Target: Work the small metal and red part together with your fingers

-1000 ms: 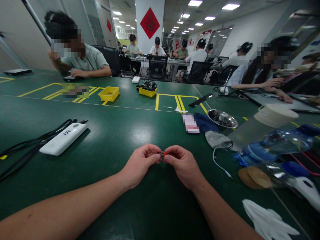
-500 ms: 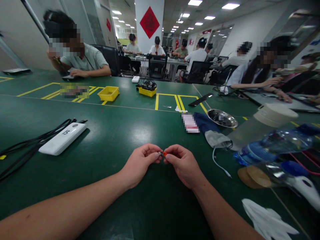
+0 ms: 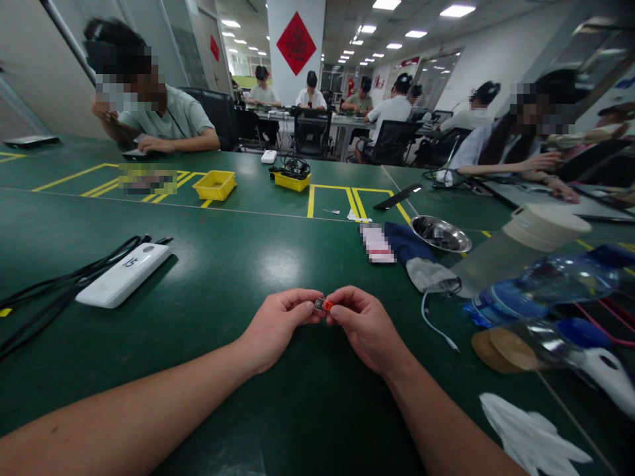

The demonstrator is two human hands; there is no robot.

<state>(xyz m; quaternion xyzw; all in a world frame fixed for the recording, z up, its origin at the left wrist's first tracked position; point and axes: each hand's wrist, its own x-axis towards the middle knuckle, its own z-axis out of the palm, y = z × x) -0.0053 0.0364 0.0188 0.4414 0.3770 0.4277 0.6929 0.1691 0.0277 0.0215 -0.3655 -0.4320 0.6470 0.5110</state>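
Observation:
My left hand (image 3: 278, 327) and my right hand (image 3: 364, 324) meet fingertip to fingertip just above the green table (image 3: 258, 264). Between them they pinch a tiny part (image 3: 323, 305), grey-metal on the left side and orange on the right. Both hands have their fingers curled closed around it. Both forearms rest along the table toward me.
A white power bank (image 3: 124, 274) with black cables (image 3: 59, 281) lies to the left. To the right are a steel bowl (image 3: 440, 233), a dark cloth (image 3: 405, 243), a white cable (image 3: 436, 327), plastic bottles (image 3: 540, 284) and a white glove (image 3: 533, 439). Yellow trays (image 3: 215, 185) and seated people lie beyond.
The small part has turned a little between my fingertips, so more of its grey and orange faces shows. My hands have stayed in place.

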